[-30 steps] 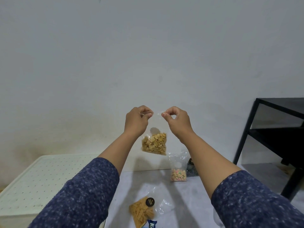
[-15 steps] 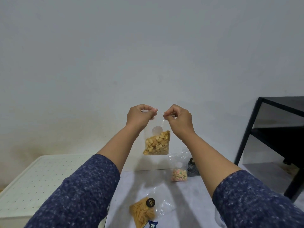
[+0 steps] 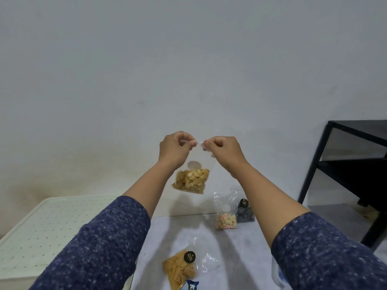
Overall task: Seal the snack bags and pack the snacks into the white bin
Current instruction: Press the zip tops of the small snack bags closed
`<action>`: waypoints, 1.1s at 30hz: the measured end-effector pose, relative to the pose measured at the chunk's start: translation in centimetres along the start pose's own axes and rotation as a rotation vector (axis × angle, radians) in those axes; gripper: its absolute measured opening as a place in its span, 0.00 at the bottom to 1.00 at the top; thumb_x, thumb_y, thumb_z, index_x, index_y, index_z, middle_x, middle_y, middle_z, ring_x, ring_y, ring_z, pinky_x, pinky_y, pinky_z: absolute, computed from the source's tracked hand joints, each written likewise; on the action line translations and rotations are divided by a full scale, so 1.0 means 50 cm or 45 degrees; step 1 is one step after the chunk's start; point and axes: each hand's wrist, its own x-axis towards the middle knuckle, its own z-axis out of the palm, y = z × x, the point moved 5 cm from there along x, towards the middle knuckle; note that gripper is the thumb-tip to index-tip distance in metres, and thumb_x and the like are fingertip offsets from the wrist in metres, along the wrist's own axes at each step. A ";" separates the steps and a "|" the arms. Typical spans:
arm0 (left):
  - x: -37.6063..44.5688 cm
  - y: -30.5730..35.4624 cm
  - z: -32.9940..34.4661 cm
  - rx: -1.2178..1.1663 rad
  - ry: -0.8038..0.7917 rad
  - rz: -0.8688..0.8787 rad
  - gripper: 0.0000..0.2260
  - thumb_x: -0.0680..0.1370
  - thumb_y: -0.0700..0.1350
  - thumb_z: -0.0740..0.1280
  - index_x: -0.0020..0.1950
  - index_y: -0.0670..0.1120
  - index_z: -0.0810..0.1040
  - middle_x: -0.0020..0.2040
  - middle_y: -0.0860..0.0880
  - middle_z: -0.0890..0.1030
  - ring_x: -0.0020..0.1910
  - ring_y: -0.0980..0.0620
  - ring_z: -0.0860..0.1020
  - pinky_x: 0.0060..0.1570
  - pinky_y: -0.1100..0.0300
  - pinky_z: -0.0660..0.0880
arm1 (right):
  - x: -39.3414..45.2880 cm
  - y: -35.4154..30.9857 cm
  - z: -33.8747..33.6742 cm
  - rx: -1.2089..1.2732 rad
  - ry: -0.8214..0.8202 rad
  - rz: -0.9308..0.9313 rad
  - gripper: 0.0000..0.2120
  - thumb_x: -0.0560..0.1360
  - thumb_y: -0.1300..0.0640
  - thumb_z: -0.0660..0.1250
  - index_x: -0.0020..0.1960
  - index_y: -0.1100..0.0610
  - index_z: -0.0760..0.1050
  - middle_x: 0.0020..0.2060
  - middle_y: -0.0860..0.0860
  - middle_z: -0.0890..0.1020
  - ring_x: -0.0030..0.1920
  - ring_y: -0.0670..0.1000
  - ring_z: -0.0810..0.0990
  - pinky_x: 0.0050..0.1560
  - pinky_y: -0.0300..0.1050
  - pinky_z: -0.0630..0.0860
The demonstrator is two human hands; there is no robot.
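Note:
I hold a clear bag of round yellow crackers (image 3: 191, 180) up in the air before the wall. My left hand (image 3: 174, 150) pinches the left part of its top edge and my right hand (image 3: 224, 151) pinches the right part, fingertips close together. On the grey table (image 3: 240, 248) below lie a clear bag of yellow stick snacks (image 3: 180, 268) with a black sticker, an upright bag of pastel candies (image 3: 226, 216) and a small dark patterned pouch (image 3: 245, 212). A white perforated bin surface (image 3: 41, 227) sits at the left.
A black metal shelf frame (image 3: 335, 174) stands at the right beside the table. A blue-and-white wrapper (image 3: 191, 285) peeks in at the bottom edge. A plain wall rises directly behind the table.
The cracker bag has swung and tilted slightly while both hands keep pinching its top edge. My fingertips have shifted a little along the seal.

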 end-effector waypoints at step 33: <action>0.034 -0.040 0.011 -0.290 -0.173 -0.177 0.06 0.73 0.45 0.72 0.46 0.51 0.77 0.46 0.50 0.80 0.46 0.53 0.78 0.53 0.56 0.75 | 0.013 -0.001 0.012 0.117 0.107 -0.032 0.10 0.74 0.58 0.68 0.46 0.51 0.66 0.33 0.52 0.76 0.47 0.54 0.82 0.39 0.39 0.70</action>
